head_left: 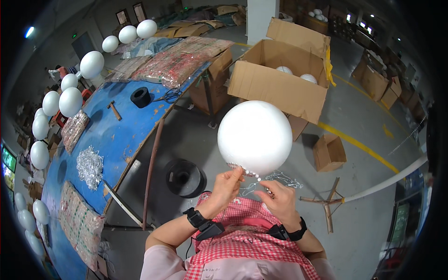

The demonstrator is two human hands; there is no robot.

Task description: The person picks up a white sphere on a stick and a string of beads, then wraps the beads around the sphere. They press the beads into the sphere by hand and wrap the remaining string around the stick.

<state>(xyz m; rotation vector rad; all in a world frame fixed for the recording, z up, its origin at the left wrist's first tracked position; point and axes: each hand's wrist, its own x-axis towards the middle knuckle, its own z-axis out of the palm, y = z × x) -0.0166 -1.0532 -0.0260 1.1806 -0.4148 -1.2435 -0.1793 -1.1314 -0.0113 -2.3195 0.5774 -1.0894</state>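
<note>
In front of me is a large smooth white ball [255,136]. At its lower edge runs a strand of small shiny beads [252,174]. My left hand [227,185] pinches the strand between thumb and fingertips, close against the ball's underside. Lower and to the right, my right hand [280,198] has its fingers curled in around a further length of the strand; a few beads show between thumb and fingers. More silvery bead chain [284,179] is seen in loose loops beyond my hands. What holds the ball up is hidden.
On the left, a blue table [135,123] carries a black tape roll [140,97], a hammer [114,111], scissors [171,95] and a silver bead heap [90,167]. An open carton [280,88] with white balls stands ahead. A small carton [329,153] and black spool [184,178] are on the floor.
</note>
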